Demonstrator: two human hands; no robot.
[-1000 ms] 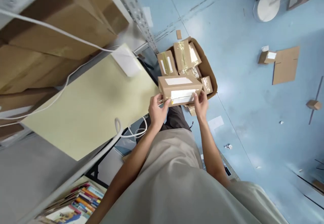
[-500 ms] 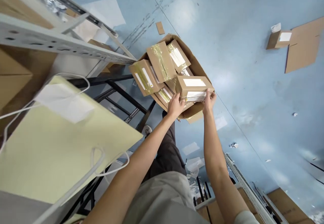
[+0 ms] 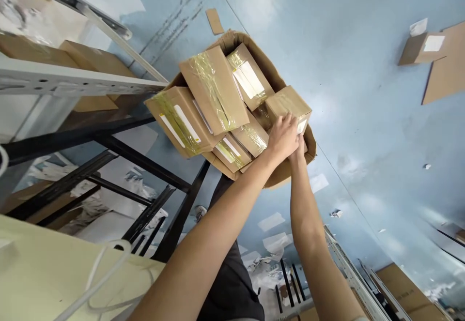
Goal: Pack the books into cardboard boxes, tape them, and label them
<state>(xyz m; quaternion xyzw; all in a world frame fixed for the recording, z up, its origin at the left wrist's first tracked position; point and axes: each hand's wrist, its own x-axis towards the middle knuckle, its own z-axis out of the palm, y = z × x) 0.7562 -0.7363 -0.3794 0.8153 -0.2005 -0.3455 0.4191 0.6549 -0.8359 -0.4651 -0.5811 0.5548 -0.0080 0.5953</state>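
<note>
A small brown cardboard box with a white label on one end is between my hands, at the right end of a large open carton. My left hand grips its near side with fingers bent over the edge. Close beside it, my right hand is closed at the labelled end, its fingertips partly hidden. Several taped boxes fill the carton, among them a tilted box on top, a box with a white label and a box with two label strips at the left.
Left of the carton stand a grey metal shelf frame and a black metal frame. A pale yellow tabletop with a white cable lies lower left. Flat cardboard and paper scraps lie on the blue floor.
The small box has turned in my hands, and its taped face now shows instead of its long labelled sides. My hands have come close together. The view has shifted nearer the carton.
</note>
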